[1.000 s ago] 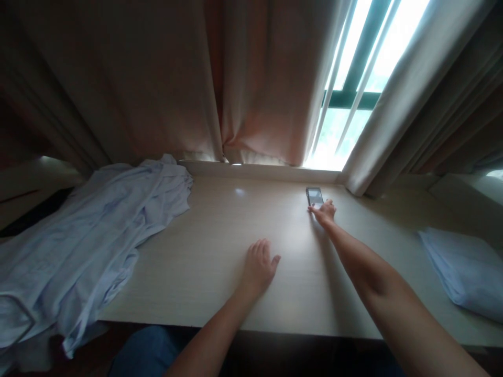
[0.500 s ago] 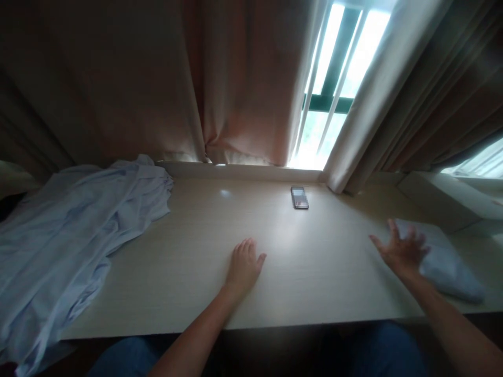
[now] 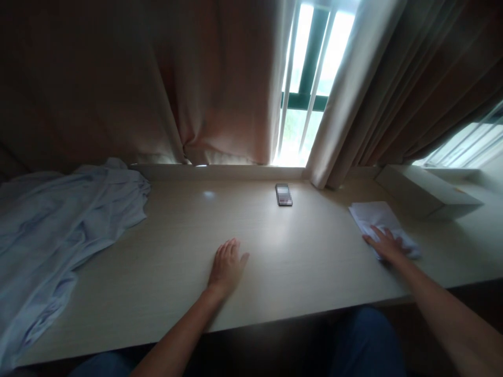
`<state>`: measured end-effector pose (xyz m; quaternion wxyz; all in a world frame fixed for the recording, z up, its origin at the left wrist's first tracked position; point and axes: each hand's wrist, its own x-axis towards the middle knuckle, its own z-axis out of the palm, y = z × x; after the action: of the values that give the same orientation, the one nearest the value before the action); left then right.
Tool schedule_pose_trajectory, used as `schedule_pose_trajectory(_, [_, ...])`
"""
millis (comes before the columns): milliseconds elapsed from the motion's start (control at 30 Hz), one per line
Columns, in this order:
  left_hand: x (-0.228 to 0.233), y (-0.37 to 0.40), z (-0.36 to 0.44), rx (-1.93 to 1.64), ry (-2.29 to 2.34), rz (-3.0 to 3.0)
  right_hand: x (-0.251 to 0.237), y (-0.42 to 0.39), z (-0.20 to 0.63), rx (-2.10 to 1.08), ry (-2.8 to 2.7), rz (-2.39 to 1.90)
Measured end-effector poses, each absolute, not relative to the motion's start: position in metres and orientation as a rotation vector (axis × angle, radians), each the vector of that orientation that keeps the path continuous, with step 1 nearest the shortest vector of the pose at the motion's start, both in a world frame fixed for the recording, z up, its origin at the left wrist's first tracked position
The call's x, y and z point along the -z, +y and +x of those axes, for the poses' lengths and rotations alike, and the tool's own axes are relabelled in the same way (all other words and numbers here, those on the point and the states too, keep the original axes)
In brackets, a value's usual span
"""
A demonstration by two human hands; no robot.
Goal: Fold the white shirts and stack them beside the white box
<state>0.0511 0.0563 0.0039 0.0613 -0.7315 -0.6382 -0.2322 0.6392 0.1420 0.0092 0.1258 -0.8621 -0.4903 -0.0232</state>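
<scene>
On the right of the desk (image 3: 176,293) lies a folded white cloth garment (image 3: 375,213). My right hand (image 3: 387,246) rests on its near part, fingers spread out, the thumb pointing left. My left hand (image 3: 227,266) lies palm down on the bare desk surface, its fingers stretched forward and nothing in them. A heap of loose, crumpled white cloth garments (image 3: 78,209) covers the left end of the desk and reaches toward its front edge. Between the hands but farther back is a small dark phone-like device (image 3: 283,195), its face pixelated.
Brown curtains (image 3: 231,89) hang along the back of the desk, parted at a bright window (image 3: 302,99) with a green frame. A pale box-like ledge (image 3: 428,193) stands at the back right. My knees (image 3: 365,340) are below the front edge.
My right hand has come down from above onto the folded garment, which now sits farther from the front edge. The view has turned slightly right. My left hand stays flat on the desk.
</scene>
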Motion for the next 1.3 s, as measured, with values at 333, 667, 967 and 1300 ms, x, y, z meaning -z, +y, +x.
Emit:
schedule_pose_trajectory(333, [-0.005,0.055,0.051,0.698,-1.948,-2.211,-0.019,0.175,0.645,-0.177,-1.442,-2.556])
schedule_pose_trajectory(667, [-0.005,0.055,0.051,0.739,-1.950,-2.209,-0.028,0.207,0.434,0.117,-1.834,-2.054])
schedule_pose_trajectory(967, [-0.004,0.051,0.050,0.707,-1.965,-2.185,-0.030,0.258,0.303,-0.156,-1.676,-2.269])
schedule_pose_trajectory(1300, [-0.005,0.051,0.050,0.718,-1.972,-2.176,-0.028,0.284,0.279,-0.131,-1.600,-2.193])
